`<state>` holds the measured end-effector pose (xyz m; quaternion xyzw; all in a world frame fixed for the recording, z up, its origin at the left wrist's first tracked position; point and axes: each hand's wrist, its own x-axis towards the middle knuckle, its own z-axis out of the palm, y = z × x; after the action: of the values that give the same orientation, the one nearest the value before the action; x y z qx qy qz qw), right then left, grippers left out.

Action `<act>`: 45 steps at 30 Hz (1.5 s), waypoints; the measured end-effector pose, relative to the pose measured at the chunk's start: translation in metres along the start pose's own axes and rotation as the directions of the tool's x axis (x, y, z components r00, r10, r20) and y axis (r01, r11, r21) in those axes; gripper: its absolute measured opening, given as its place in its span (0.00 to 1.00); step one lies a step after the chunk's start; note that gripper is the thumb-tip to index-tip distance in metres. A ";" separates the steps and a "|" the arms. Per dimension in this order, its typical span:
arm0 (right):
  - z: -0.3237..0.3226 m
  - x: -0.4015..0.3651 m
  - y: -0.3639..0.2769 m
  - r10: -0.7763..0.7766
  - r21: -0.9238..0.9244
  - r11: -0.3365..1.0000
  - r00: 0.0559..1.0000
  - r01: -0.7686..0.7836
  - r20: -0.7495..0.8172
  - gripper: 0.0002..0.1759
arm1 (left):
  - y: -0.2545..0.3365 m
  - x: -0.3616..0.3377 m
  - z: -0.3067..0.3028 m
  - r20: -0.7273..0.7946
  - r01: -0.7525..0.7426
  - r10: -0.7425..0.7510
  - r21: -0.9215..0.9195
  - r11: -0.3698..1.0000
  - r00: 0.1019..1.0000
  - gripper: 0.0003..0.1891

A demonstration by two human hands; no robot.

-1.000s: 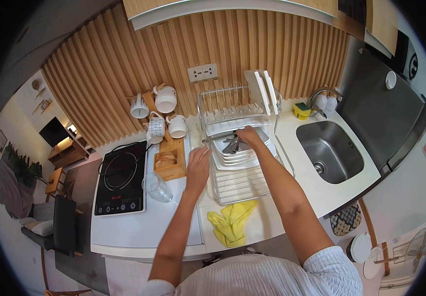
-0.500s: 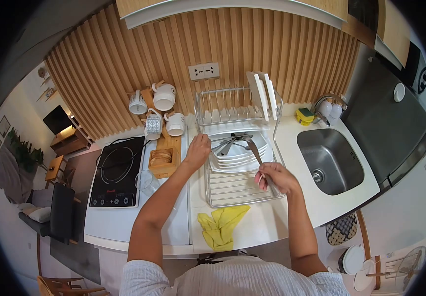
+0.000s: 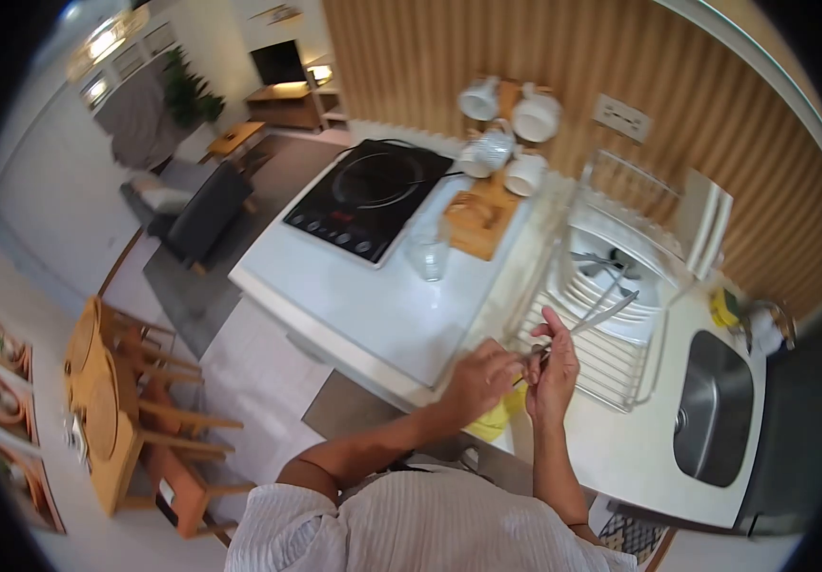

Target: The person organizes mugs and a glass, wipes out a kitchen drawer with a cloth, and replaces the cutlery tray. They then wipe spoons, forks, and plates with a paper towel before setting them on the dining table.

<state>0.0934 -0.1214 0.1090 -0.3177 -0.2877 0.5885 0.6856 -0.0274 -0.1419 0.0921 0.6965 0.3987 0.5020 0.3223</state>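
Observation:
My right hand [image 3: 554,374] is closed around cutlery in front of the dish rack [image 3: 611,396]. A table knife [image 3: 606,313] sticks out of it, its blade pointing up and right toward the rack. My left hand [image 3: 479,383] meets it from the left, fingers curled at the handle ends. Blur and fingers hide exactly how many pieces are between the hands. White plates [image 3: 620,310] are stacked in the rack, with more cutlery [image 3: 613,262] lying on top. Below my hands a yellow cloth [image 3: 495,417] lies on the counter, partly covered.
Left of the rack are a clear glass [image 3: 428,250], a wooden holder [image 3: 473,229] and a black induction cooker [image 3: 373,195]. White mugs [image 3: 535,116] hang on a stand behind. White boards [image 3: 704,224] stand in the upper rack. A sink [image 3: 720,410] is at right.
My view has swung left. My left hand has left the rack's edge and joined my right hand, which has drawn the cutlery back toward my body, over the cloth.

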 end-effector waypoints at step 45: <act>0.071 -0.205 0.339 -0.195 -0.966 -0.227 0.966 0.123 0.169 0.24 | -0.228 -0.231 -0.300 0.291 -0.304 0.123 0.733 0.609 0.949 0.27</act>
<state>-0.2015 -0.2815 -0.1128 -0.7041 -0.6581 0.0483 0.2625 -0.4079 -0.2227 -0.1177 0.8586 0.4510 0.2420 -0.0273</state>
